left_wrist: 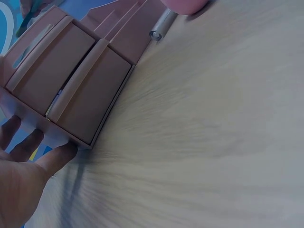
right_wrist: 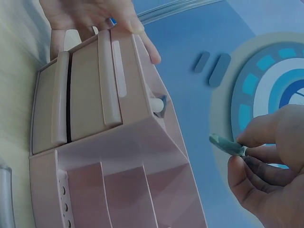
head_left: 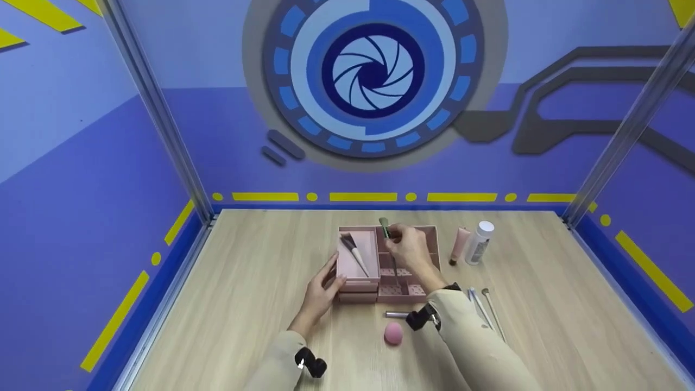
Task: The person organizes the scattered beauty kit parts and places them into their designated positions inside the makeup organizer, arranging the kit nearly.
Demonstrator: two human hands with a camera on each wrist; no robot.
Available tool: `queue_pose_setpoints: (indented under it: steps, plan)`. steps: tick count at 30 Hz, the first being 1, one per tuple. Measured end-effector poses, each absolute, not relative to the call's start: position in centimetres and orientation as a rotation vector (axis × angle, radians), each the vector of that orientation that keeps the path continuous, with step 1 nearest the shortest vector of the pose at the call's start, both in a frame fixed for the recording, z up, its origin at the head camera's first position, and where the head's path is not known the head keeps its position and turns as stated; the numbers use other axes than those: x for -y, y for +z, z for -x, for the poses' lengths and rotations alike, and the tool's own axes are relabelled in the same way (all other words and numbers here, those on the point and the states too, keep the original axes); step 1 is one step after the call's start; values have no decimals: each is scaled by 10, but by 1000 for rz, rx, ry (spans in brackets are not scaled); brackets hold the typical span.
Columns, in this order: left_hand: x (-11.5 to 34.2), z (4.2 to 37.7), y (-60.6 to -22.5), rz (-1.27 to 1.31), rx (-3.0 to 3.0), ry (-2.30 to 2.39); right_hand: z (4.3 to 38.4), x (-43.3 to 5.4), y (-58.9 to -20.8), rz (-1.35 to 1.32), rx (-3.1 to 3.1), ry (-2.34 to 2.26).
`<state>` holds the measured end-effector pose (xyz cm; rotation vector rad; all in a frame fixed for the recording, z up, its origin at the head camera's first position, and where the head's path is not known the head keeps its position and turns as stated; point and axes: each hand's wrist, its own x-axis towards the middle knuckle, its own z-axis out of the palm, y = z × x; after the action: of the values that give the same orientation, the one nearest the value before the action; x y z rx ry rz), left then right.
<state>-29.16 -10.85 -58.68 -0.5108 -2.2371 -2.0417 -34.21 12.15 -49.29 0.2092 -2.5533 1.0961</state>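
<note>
A pink makeup organizer stands on the table, with two drawers and a shallow top tray on its left and divided compartments on its right. My left hand rests against its left side, the fingertips touching the wall. Over the compartments, my right hand pinches a makeup brush with a greenish head that points up and away. The right wrist view shows the brush between thumb and fingers. Another makeup brush, dark-haired, lies slanted in the top tray.
A pink sponge and a silver tube lie in front of the organizer. To its right stand a pink squeeze tube and a white-capped bottle. Slim brushes lie beside my right forearm.
</note>
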Motion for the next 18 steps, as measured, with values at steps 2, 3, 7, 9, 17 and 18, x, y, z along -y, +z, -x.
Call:
queue_pose_setpoints:
  steps: [2, 3, 7, 9, 17, 18]
  plan:
    - [108, 292, -587, 511, 2236, -2035, 343, -119, -493, -214, 2552, 1083]
    - [108, 292, -586, 509, 2234, -2036, 344, -117, -493, -219, 2551, 1078]
    - [108, 291, -586, 510, 2221, -2036, 346, -112, -493, -225, 2547, 1071]
    - [108, 291, -586, 513, 2209, -2041, 347, -109, -493, -233, 2542, 1079]
    - [108, 291, -585, 523, 2217, -2025, 349, -100, -491, -238, 2534, 1098]
    - [108, 291, -586, 524, 2217, -2023, 349, -99, -491, -235, 2532, 1102]
